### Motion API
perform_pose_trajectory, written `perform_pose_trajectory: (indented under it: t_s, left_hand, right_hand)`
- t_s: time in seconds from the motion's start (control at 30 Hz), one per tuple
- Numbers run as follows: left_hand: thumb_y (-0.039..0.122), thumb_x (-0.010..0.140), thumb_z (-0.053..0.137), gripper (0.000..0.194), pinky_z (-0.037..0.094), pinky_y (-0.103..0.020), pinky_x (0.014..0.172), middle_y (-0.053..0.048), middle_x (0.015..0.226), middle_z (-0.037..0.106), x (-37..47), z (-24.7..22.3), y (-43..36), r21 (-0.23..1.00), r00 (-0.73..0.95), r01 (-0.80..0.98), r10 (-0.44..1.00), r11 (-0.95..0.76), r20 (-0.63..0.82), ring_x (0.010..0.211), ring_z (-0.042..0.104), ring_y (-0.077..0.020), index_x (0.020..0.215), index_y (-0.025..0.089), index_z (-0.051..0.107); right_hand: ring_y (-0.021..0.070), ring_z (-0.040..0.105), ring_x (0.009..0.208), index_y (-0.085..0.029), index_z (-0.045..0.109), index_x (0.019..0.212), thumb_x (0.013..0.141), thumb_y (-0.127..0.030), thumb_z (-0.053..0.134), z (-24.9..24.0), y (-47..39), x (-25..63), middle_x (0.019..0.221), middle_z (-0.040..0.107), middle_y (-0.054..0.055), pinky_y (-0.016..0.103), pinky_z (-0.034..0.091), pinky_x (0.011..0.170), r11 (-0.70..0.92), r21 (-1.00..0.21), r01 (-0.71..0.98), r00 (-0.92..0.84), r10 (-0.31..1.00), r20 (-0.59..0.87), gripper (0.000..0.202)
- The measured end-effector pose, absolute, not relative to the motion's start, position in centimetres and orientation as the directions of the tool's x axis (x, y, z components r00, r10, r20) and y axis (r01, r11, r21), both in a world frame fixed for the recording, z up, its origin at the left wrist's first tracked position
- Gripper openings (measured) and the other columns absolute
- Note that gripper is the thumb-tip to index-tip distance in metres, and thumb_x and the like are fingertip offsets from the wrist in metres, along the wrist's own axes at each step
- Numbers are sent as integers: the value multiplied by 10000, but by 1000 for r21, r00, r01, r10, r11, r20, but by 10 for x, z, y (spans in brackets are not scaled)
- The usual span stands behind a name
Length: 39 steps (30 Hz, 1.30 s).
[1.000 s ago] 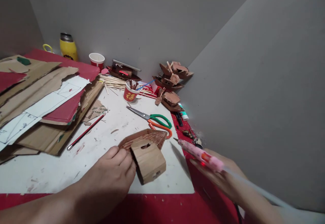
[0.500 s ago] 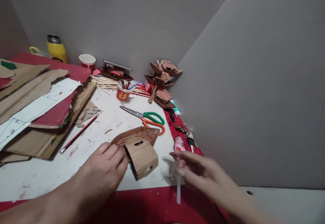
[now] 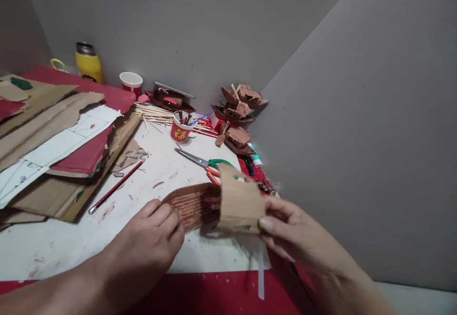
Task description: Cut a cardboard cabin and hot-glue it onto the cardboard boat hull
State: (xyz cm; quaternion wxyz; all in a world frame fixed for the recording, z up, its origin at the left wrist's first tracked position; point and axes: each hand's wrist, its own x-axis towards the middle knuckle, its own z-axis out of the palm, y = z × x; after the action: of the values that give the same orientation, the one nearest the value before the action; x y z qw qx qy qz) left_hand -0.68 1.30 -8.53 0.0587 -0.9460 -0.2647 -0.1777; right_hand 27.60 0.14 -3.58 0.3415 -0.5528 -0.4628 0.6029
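Observation:
My left hand (image 3: 153,231) is closed on the near left end of a brown cardboard boat hull (image 3: 194,205), which rests on the white sheet with its ridged inside showing. Between the thumb and fingers of my right hand (image 3: 289,229) is a bent cardboard boat roof (image 3: 241,200), raised off the hull at its right end. The roof's far edge hides part of the scissors (image 3: 200,160), whose handles are green and orange. Beneath my right hand a translucent white strip (image 3: 261,274) sticks out over the red table edge.
Stacked cardboard sheets (image 3: 50,193) cover the left side, with a red pencil (image 3: 116,186) beside them. Behind stand a red paper cup (image 3: 180,129) with brown strips, wooden sticks (image 3: 157,115), a yellow bottle (image 3: 88,65) and finished model boats (image 3: 237,138). A grey wall (image 3: 357,138) closes the right.
My right hand, empty before, has taken hold of the cardboard roof and lifted it off the hull to the right. My left hand stays on the hull. The view has shifted slightly.

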Motion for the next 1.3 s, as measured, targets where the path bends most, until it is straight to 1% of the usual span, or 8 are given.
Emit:
perform_pose_trajectory:
  t_s: [0.17,0.37,0.53,0.67,0.87,1.0,1.13,1.3]
  left_hand:
    - [83,847,563,112,371,-400,727,-81,890,664,-6,-86,12,9,789,520,484,-854,379,820,549,-250,887,160,634]
    - [86,862,542,134,385,-410,759,-62,855,662,-4,-89,13,87,763,526,515,-846,391,821,557,-241,911,167,638]
    - [128,832,570,117,393,-411,776,-49,867,660,-3,-84,12,373,669,536,650,-758,361,817,553,-229,912,183,635]
    - [225,768,650,186,421,-394,758,-36,887,664,0,-68,13,614,502,554,814,-562,293,825,561,-233,951,208,626]
    - [202,795,594,185,479,-311,682,-5,819,731,6,-60,25,777,376,525,914,-348,155,777,656,-203,977,232,580]
    - [163,795,578,420,494,-326,694,15,781,752,11,-63,29,821,318,513,944,-252,91,729,678,-200,1197,232,478]
    - [177,810,556,563,481,-390,774,29,724,739,14,-64,29,785,298,585,954,-205,26,725,673,-216,1346,202,385]
    - [192,818,544,693,467,-428,831,23,774,723,14,-67,26,751,302,601,948,-274,104,826,660,-230,1453,205,266]
  right_hand:
    - [105,594,495,-181,659,836,711,-369,833,-38,11,276,599,656,-7,177,455,429,-210,-974,87,-130,967,-220,284]
    - [82,591,464,-169,593,826,775,-385,780,-54,21,261,589,697,7,146,453,420,-271,-957,104,-293,911,-290,290]
    - [76,591,442,-170,552,864,820,-425,724,-60,23,257,595,703,4,129,421,388,-278,-949,150,-336,888,-314,311]
    - [89,602,424,-173,551,910,815,-440,716,-55,25,252,565,659,-26,123,359,339,-291,-942,167,-344,879,-332,328]
    - [62,581,376,-180,541,889,779,-456,736,-49,34,249,668,650,-43,124,281,316,-315,-927,204,-383,846,-372,356]
    - [57,552,353,-194,490,813,771,-515,724,-50,36,250,652,630,-56,146,342,342,-322,-926,198,-390,840,-376,399]
    - [46,522,344,-188,507,816,753,-521,736,-51,35,252,639,615,-66,152,361,351,-317,-926,204,-395,839,-374,409]
    - [41,512,339,-178,515,826,758,-505,739,-49,33,254,569,576,-90,139,347,358,-322,-927,192,-399,837,-373,403]
